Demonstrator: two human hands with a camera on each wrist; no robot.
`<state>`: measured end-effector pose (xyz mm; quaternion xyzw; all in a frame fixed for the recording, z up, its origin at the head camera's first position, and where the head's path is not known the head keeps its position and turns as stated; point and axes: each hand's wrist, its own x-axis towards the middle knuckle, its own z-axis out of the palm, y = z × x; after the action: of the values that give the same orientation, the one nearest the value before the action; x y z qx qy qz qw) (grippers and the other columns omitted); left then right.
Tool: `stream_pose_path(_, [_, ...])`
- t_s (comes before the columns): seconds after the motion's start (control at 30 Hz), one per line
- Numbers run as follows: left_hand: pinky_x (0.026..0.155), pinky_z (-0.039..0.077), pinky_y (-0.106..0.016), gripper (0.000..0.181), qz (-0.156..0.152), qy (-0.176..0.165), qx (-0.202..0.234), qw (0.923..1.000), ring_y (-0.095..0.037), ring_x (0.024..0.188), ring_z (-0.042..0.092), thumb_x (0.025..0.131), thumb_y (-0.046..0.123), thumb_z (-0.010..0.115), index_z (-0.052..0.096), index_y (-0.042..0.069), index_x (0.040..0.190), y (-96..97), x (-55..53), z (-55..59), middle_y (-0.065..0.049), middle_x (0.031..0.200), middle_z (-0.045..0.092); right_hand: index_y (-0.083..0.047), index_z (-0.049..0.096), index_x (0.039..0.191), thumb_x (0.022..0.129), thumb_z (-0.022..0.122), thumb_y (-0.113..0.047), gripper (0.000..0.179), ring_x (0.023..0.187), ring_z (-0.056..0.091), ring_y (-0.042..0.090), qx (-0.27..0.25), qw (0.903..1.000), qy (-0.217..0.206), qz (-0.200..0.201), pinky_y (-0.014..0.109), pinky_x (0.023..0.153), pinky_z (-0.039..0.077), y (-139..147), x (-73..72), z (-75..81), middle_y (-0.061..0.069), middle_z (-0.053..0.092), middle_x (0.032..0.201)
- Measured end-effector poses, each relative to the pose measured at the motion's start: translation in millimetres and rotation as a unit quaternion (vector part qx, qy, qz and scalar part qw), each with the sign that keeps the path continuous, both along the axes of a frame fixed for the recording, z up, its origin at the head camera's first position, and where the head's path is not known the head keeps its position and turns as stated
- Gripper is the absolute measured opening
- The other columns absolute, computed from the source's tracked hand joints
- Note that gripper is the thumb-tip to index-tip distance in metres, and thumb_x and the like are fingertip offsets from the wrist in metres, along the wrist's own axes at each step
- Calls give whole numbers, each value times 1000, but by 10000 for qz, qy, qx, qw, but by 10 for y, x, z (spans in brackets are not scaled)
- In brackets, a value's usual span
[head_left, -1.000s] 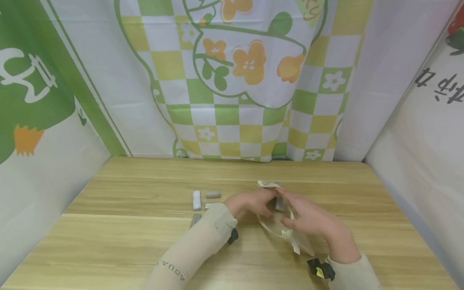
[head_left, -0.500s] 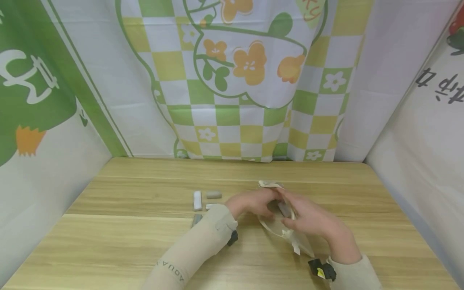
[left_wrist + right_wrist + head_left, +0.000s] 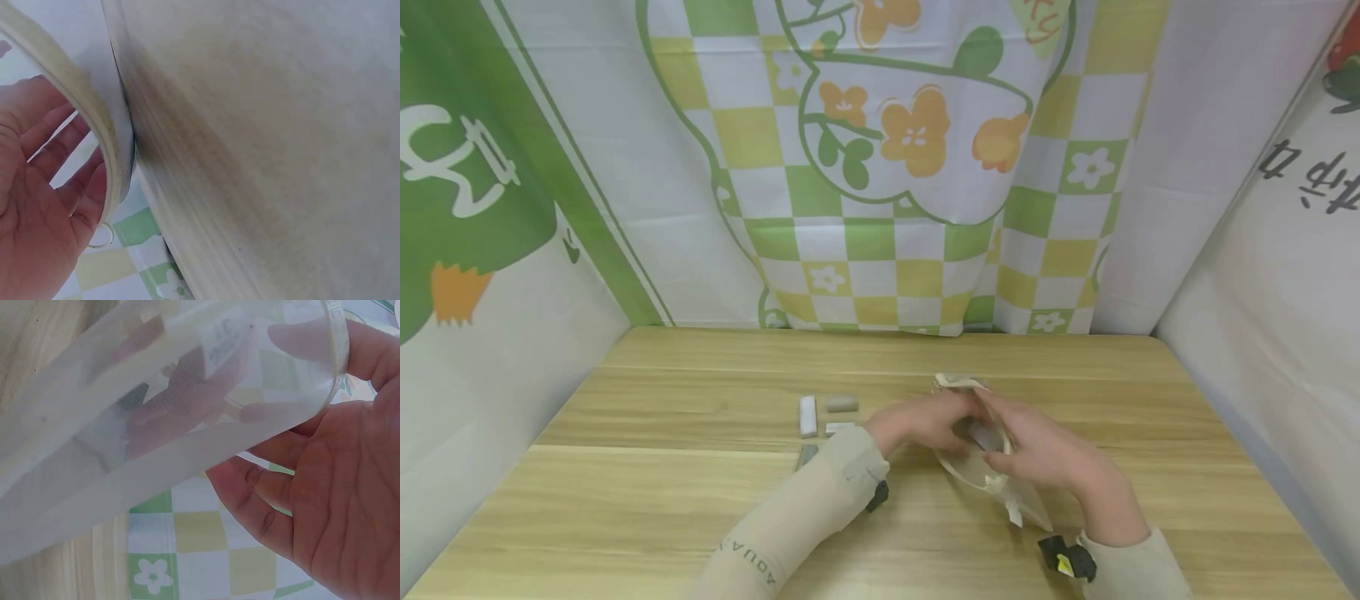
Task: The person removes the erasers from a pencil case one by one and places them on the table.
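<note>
A translucent pouch [image 3: 1026, 494] with a cream zip edge stands tilted on the table, its mouth held wide. My right hand [image 3: 1037, 446] grips the pouch's rim; in the right wrist view the thumb shows through the clear wall and the other fingers lie behind it. My left hand [image 3: 928, 419] reaches into the mouth with fingers spread. In the left wrist view its fingers [image 3: 78, 178] sit behind the curved zip edge. A small greyish block [image 3: 983, 433] lies inside the pouch between the hands. Through the wall, the right wrist view shows a dark grey piece [image 3: 134, 397] and a white label [image 3: 224, 340].
Left of the pouch on the wooden table [image 3: 647, 500] lie a white block [image 3: 807, 416], a beige-grey cylinder [image 3: 842, 403], a white piece [image 3: 839, 428] and a grey block [image 3: 807, 456], the last two partly behind the left sleeve. A checked curtain [image 3: 880, 275] hangs at the back edge.
The greyish block inside the pouch has tipped from upright and sunk lower, away from the left fingers. Both hands and the pouch stay almost where they were.
</note>
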<state>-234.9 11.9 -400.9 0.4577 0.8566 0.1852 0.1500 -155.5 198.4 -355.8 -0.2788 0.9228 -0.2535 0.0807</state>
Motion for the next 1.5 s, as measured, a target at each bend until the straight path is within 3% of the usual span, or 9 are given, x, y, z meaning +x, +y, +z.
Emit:
stream_pose_path(0.3, [107, 42, -24, 29, -268, 84, -212, 9994, -11, 119, 55, 87, 15, 75, 74, 19, 115, 2, 26, -36, 5, 124, 64, 5, 27, 153, 91, 69, -20, 79, 141, 37, 46, -44, 9999, -106, -75, 60, 113, 35, 5, 17, 3, 29, 35, 154])
stream_pose_path(0.67, [102, 45, -19, 34, -39, -215, -416, 9989, -10, 119, 58, 86, 5, 73, 71, 15, 118, -5, 39, -25, 5, 121, 69, 5, 28, 153, 90, 68, -15, 77, 140, 40, 44, -21, 10000, -55, -37, 58, 112, 38, -11, 12, -3, 29, 38, 153])
stream_pose_path(0.97, [99, 47, -19, 35, 142, -358, -613, 9974, -8, 114, 59, 85, 10, 76, 68, 16, 119, -7, 47, -13, 7, 120, 68, 4, 28, 153, 91, 69, -16, 77, 141, 38, 45, 0, 9999, -102, -22, 58, 112, 38, -5, 3, -12, 28, 36, 154])
stream_pose_path(1.5, [98, 47, -17, 33, -246, -243, -477, 9983, -8, 113, 60, 85, 6, 73, 71, 13, 117, 1, 42, -2, 4, 117, 70, 5, 26, 153, 91, 68, -16, 78, 140, 38, 46, -36, 9999, -128, -20, 59, 112, 38, 0, 9, 4, 29, 36, 154])
